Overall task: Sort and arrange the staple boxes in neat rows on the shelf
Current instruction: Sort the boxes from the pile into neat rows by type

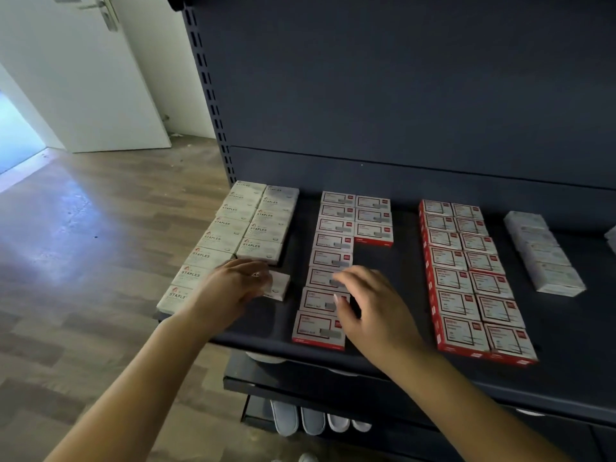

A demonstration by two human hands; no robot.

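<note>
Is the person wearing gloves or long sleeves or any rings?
No gloves and no sleeves show: both forearms are bare right down to the bottom edge of the picture. The left hand has something small and shiny on one of its fingers, maybe a ring, but it is too blurry to be sure. The right hand has plain, pale fingernails and no jewellery that I can see.

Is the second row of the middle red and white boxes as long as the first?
No, the short row has three boxes, while the long row beside it has many more.

White and red-edged staple boxes (335, 258) lie flat in seemingly neat rows.
</note>
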